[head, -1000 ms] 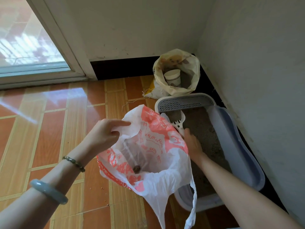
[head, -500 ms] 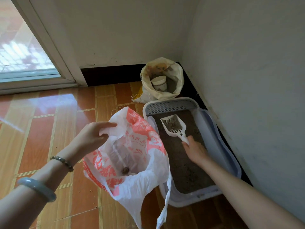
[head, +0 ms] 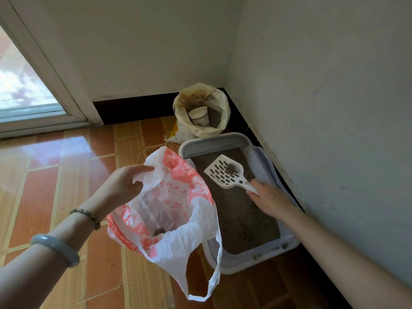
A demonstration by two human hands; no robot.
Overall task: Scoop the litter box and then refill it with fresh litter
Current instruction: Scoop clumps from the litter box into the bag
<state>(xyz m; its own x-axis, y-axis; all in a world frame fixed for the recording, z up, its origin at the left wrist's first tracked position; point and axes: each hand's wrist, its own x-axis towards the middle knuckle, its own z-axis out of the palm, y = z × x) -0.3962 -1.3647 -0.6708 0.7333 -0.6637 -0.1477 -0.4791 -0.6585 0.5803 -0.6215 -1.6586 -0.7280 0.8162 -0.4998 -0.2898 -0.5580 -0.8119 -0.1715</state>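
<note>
My left hand is pinching a plastic bag open while my right hand is gripping a scoop carrying a clump over the litter box.

One head-worn wide-angle view. It looks forward and steeply down from above, facing a room corner, with the litter box near on the tiled floor.

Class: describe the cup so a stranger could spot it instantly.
Find the corner where the two white walls meet. An open yellowish sack stands there, just beyond the grey litter box. The cup is the only pale, round tub, sitting inside that sack.
</note>
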